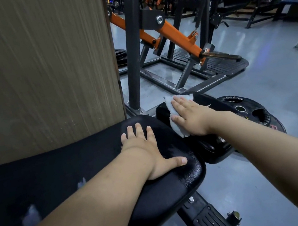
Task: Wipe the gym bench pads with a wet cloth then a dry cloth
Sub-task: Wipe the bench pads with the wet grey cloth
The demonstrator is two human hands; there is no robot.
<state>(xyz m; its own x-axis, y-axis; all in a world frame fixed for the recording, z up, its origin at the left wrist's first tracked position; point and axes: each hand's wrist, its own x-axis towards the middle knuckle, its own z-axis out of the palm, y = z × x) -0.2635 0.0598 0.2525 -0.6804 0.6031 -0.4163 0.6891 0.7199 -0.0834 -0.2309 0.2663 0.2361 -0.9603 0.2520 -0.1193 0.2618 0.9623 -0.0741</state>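
Note:
A long black bench pad [184,177] runs from the lower left to the middle of the head view. My left hand [147,148] rests flat on its far end, fingers spread. Beyond it lies a smaller black seat pad [212,142]. A white cloth [175,126] is spread on that seat pad. My right hand [189,116] presses flat on the cloth with straight fingers. Part of the cloth is hidden under the palm.
A wood-grain panel [40,67] stands close on the left. A black and orange machine frame [167,32] rises behind the pads. Black weight plates [250,111] lie on the grey floor to the right of the seat pad. A footplate [212,217] sits below the bench.

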